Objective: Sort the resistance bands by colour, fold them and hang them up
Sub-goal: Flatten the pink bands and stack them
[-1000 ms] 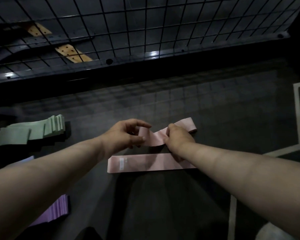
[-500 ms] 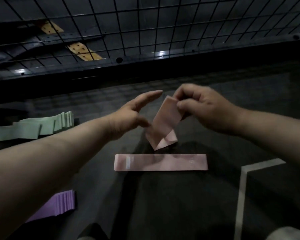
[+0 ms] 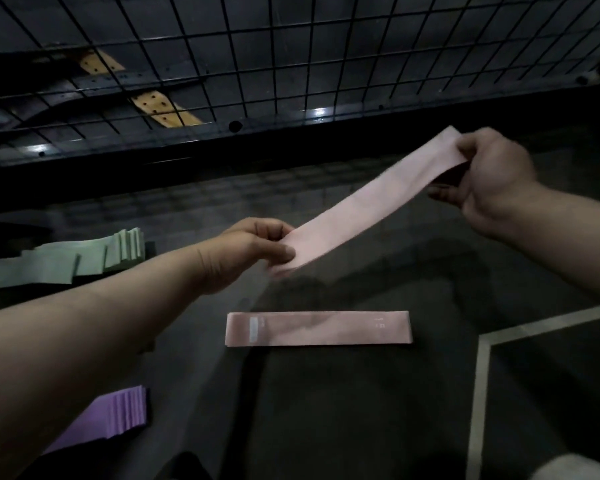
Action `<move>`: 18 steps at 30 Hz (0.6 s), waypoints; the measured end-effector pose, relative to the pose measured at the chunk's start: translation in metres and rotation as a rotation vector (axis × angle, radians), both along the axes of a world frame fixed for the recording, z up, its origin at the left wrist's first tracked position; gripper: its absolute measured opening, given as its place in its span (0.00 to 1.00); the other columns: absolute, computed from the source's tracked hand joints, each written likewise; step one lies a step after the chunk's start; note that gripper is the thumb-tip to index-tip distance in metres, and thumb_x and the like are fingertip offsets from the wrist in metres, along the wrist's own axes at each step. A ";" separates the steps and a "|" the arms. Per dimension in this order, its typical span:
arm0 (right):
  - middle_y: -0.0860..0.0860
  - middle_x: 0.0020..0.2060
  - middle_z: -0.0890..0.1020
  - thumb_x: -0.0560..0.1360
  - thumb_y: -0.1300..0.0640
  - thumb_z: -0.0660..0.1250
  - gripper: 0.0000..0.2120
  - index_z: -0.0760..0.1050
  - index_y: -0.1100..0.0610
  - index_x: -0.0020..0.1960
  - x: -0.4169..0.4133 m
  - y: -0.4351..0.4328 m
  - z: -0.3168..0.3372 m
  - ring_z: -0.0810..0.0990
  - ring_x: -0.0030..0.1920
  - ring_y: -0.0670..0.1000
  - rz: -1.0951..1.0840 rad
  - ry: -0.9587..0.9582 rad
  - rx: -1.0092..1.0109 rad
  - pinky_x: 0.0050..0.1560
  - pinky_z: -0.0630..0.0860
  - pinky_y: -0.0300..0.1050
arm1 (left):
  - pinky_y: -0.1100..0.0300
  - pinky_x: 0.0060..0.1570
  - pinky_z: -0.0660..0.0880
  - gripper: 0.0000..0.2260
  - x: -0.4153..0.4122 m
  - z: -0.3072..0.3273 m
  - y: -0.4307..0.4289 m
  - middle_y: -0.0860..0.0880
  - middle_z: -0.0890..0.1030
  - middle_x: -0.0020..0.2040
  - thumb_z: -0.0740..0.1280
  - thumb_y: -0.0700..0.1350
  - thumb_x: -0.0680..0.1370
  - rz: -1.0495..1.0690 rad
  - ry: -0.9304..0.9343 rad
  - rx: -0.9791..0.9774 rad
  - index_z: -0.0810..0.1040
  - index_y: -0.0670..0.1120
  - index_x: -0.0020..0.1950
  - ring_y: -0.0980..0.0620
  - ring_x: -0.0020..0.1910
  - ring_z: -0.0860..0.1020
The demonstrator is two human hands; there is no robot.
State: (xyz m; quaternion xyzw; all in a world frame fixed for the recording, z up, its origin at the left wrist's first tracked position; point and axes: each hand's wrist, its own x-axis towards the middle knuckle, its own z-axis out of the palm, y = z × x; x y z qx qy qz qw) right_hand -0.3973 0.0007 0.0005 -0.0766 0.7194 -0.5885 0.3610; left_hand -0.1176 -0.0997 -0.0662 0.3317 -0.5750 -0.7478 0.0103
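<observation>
A pink resistance band (image 3: pixel 371 199) is stretched flat in the air between my hands, slanting up to the right. My left hand (image 3: pixel 246 251) pinches its lower left end. My right hand (image 3: pixel 492 181) grips its upper right end. Below them a second pink band (image 3: pixel 319 329) lies flat on the dark floor, with a small white label near its left end. A stack of green bands (image 3: pixel 84 258) lies at the left. A stack of purple bands (image 3: pixel 118 415) shows at the lower left, partly hidden by my left forearm.
A black wire grid panel (image 3: pixel 291 57) stands across the back, with a dark base rail under it. Pale floor lines (image 3: pixel 482 375) run at the right. Dim light covers the dark floor (image 3: pixel 326 410).
The folded pink band was lifted off the floor and pulled out to full length. My right hand moved up and right; my left hand took hold of the lower end.
</observation>
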 end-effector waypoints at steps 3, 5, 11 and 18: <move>0.53 0.41 0.77 0.77 0.62 0.57 0.07 0.74 0.55 0.47 -0.007 0.009 -0.014 0.79 0.37 0.52 0.009 0.092 0.143 0.25 0.76 0.41 | 0.64 0.38 0.72 0.08 0.010 -0.004 -0.003 0.50 0.81 0.37 0.71 0.40 0.67 0.047 -0.053 -0.032 0.82 0.44 0.46 0.56 0.35 0.76; 0.51 0.43 0.75 0.78 0.66 0.58 0.10 0.72 0.54 0.51 -0.008 0.016 -0.019 0.76 0.38 0.50 0.077 0.223 0.226 0.28 0.78 0.44 | 0.64 0.35 0.72 0.11 0.013 -0.006 -0.003 0.49 0.79 0.37 0.72 0.37 0.71 0.115 -0.067 -0.032 0.81 0.46 0.51 0.55 0.34 0.76; 0.55 0.44 0.78 0.79 0.69 0.54 0.13 0.75 0.58 0.47 -0.010 0.030 -0.033 0.78 0.38 0.51 0.227 -0.129 0.389 0.30 0.81 0.40 | 0.61 0.27 0.70 0.08 0.017 -0.011 -0.001 0.45 0.78 0.37 0.68 0.36 0.73 0.299 -0.025 0.206 0.80 0.48 0.48 0.49 0.31 0.76; 0.55 0.36 0.83 0.80 0.66 0.59 0.07 0.75 0.61 0.53 -0.017 0.044 -0.052 0.81 0.32 0.46 0.359 -0.482 0.589 0.28 0.78 0.35 | 0.62 0.29 0.79 0.18 0.029 -0.014 -0.001 0.45 0.82 0.43 0.56 0.32 0.72 0.436 -0.085 0.616 0.77 0.39 0.57 0.52 0.43 0.85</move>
